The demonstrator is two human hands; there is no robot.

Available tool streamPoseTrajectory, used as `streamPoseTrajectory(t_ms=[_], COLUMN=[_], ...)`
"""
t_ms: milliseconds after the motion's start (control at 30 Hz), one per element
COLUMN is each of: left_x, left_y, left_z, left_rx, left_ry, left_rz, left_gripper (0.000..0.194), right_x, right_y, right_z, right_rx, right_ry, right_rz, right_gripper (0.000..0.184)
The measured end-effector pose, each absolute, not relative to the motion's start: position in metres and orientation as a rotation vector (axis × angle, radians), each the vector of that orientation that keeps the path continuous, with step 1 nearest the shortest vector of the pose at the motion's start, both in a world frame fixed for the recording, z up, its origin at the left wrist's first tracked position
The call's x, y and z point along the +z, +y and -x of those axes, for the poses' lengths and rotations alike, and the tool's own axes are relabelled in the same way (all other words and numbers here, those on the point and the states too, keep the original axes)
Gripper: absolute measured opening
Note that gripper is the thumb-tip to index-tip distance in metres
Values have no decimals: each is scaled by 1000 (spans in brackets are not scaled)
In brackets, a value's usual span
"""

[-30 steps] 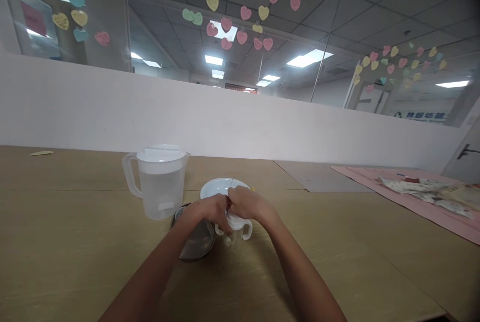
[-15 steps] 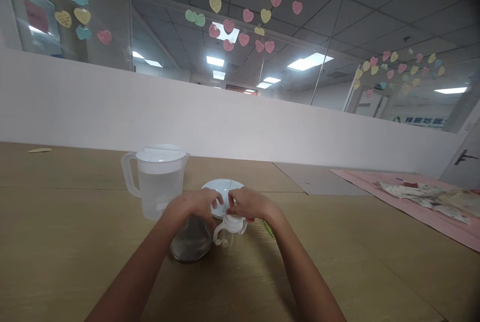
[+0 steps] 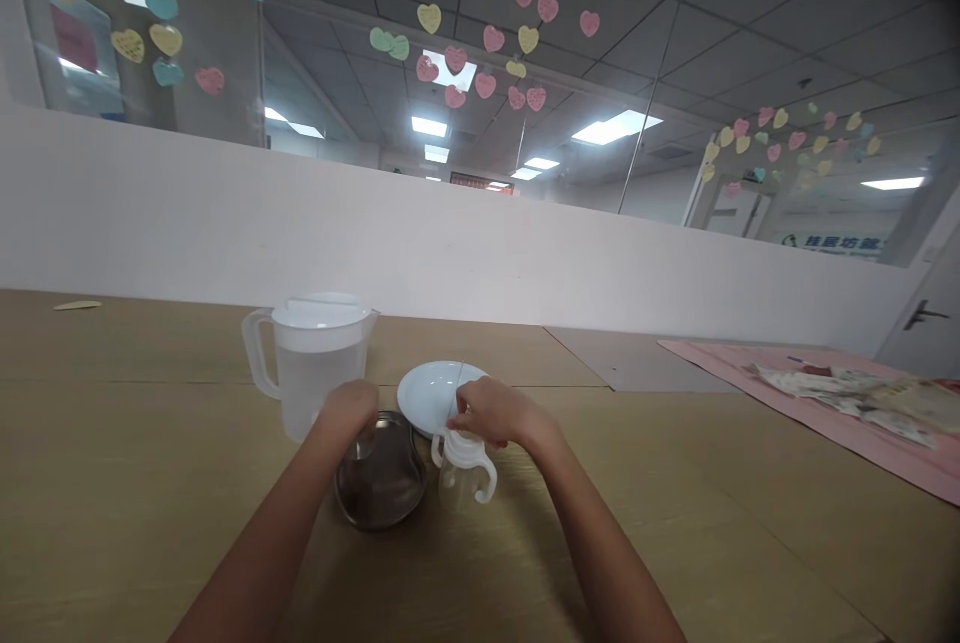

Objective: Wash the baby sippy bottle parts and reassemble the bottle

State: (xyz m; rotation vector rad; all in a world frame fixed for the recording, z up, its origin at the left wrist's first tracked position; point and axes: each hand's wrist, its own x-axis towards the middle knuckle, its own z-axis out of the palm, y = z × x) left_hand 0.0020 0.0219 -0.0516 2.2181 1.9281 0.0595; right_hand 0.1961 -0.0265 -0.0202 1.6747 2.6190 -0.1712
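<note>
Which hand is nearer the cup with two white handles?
Right: the right hand is at the top of the cup, while the left hand is farther off, by the metal dish and pitcher.

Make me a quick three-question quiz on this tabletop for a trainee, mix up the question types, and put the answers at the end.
1. True or false: from the wearer's view, the lidded pitcher stands to the left of the white plate.
2. Multiple choice: which thing is the right hand at?
A. the pink cloth
B. the two-handled cup
C. the metal dish
3. Fill the gap: of the two hands, the one nearer the pitcher is the ____ hand.

Key: 1. True. 2. B, at its top. 3. Left.
</note>
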Motion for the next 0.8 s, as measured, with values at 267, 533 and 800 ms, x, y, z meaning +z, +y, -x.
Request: streamPoseTrajectory(t_ms=[267, 533, 800], left_x=[15, 9, -10], left_y=[-49, -59, -41], left_z=[-25, -52, -67], left_rx=[493, 532, 388], left_ry=[1577, 1186, 1287], left_rz=[-2528, -2666, -2625], left_gripper=[42, 42, 40], right_x=[-17, 1, -16], right_y=[-19, -31, -8], right_z=[-219, -248, -230], right_rx=[-645, -811, -683], right_ry=[2701, 2781, 2626], right_rz=[-1760, -1642, -1610], right_gripper=[47, 63, 44])
